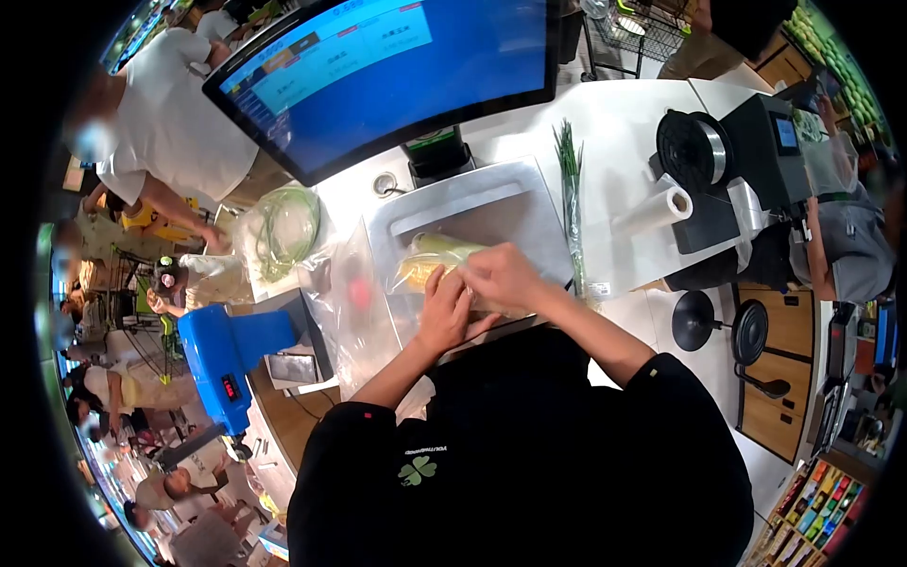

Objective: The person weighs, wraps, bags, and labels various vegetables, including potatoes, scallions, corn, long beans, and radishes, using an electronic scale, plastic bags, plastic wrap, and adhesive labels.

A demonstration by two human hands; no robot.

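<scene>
A clear plastic bag with yellow corn (416, 272) and something pale green inside lies on the metal weighing scale (515, 203). My left hand (447, 312) is at the bag's near end, its fingers bent against the plastic. Close beside it, my right hand (507, 278) pinches the gathered plastic between thumb and fingers. The two hands almost touch, and part of the bag is hidden under them.
Behind the scale stands a large screen (397, 76). Left are a bag of green vegetables (283, 231) and a blue machine (227, 359). Long green stalks (571, 189), a plastic bag roll (657, 210) and a black label printer (765, 156) lie right. Shoppers stand around the counter.
</scene>
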